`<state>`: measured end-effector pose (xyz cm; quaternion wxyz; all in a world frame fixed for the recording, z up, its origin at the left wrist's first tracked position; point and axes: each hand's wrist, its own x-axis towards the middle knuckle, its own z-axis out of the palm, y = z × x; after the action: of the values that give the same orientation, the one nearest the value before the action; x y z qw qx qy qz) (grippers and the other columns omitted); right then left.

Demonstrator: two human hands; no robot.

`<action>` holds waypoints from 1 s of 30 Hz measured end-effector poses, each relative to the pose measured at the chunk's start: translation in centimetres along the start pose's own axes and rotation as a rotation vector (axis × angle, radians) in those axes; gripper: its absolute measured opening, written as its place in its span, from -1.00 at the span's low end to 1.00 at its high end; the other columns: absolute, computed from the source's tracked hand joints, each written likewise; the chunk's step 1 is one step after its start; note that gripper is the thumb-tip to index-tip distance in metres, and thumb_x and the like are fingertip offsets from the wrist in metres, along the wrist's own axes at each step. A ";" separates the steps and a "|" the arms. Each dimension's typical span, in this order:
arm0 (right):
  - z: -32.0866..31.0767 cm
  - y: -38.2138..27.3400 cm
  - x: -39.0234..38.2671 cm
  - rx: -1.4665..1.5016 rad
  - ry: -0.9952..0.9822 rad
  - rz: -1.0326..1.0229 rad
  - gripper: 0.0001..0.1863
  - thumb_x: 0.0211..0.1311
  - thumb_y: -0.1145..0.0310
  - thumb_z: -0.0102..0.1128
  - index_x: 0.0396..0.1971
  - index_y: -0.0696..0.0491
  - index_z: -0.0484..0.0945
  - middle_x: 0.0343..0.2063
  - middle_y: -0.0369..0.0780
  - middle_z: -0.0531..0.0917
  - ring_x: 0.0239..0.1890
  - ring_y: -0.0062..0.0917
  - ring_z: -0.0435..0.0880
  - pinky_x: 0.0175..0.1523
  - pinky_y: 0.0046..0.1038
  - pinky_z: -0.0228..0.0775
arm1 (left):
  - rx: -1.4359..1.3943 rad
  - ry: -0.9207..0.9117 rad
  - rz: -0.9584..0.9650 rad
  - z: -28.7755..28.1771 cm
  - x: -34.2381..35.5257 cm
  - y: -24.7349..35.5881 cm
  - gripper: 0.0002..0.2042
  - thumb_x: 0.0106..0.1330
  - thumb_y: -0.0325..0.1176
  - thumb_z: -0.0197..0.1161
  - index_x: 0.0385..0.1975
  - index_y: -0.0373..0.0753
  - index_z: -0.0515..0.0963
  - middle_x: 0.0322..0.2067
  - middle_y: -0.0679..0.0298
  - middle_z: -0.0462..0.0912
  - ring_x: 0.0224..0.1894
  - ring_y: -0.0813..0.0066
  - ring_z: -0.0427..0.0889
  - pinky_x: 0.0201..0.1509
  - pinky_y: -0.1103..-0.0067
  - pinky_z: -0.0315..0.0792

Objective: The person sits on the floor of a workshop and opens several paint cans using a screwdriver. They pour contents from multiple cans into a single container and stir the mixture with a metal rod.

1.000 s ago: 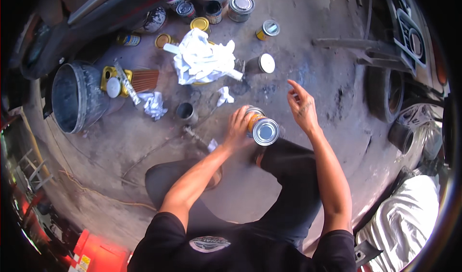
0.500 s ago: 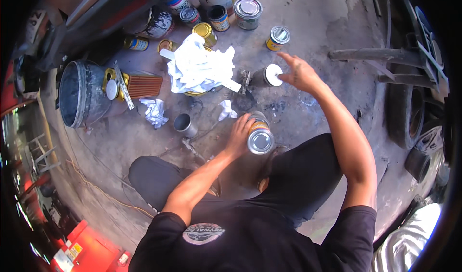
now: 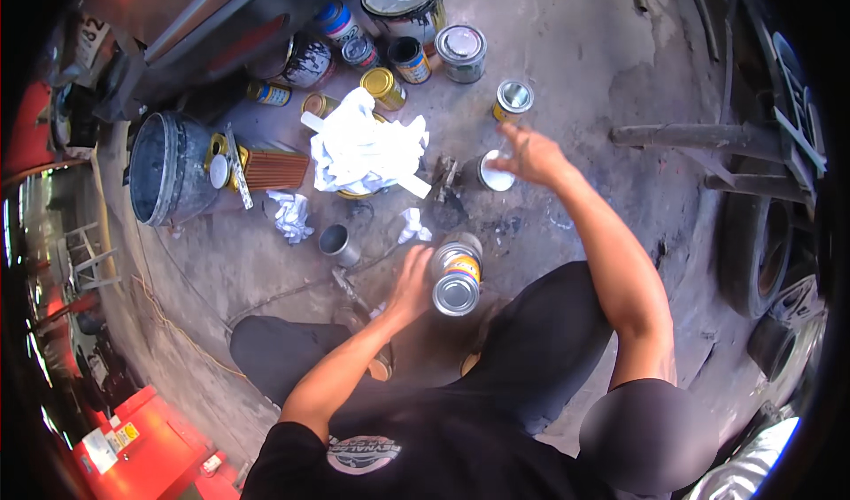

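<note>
I squat over a stained concrete floor. My left hand rests against the side of a small metal can with a blue and orange label and a closed silver lid, right in front of my knees. A second can stands just behind it. My right hand reaches forward with fingers spread, hovering over a can lying on its side with a white end. It grips nothing.
A heap of white rags lies ahead, with several paint cans behind it. A dark bucket and an orange pleated filter are at the left. A small open tin stands near my left hand. Tyres are at the right.
My right hand has stretched forward from above my knee to the tipped can with the white end. My left hand has stayed on the labelled can.
</note>
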<state>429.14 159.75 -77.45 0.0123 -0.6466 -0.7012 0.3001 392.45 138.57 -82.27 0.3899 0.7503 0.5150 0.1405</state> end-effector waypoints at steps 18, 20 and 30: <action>4.4 8.6 8.0 0.202 0.383 0.049 0.06 0.26 0.08 0.68 0.62 0.10 0.23 0.45 0.14 0.57 0.45 0.13 0.61 0.46 0.00 0.53 | 0.127 0.126 -0.368 0.6 12.2 -1.4 -0.33 0.52 -0.09 0.48 0.48 -0.41 0.54 0.32 -0.18 0.70 0.36 -0.17 0.70 0.45 0.14 0.56; 4.3 8.9 7.8 0.201 0.376 -0.033 0.03 0.27 0.14 0.67 0.61 0.09 0.23 0.44 0.11 0.59 0.44 0.12 0.61 0.44 -0.01 0.55 | 0.137 0.160 -0.306 0.5 12.9 -1.4 -0.51 0.52 -0.18 0.45 0.30 -0.38 0.65 0.15 -0.17 0.78 0.22 -0.24 0.73 0.30 0.06 0.60; 2.8 7.8 4.7 0.230 0.360 -0.151 -0.10 0.23 0.26 0.62 0.51 -0.01 0.32 0.34 0.04 0.68 0.39 0.07 0.66 0.40 -0.06 0.57 | 0.205 0.098 -0.273 -0.1 14.0 -1.6 -0.61 0.58 -0.29 0.33 0.30 -0.33 0.69 -0.01 -0.22 0.83 0.12 -0.29 0.79 0.20 0.01 0.64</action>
<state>434.28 162.77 -84.95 0.2332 -0.6297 -0.6954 0.2561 397.38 151.26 -86.04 0.3011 0.7014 0.6423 0.0693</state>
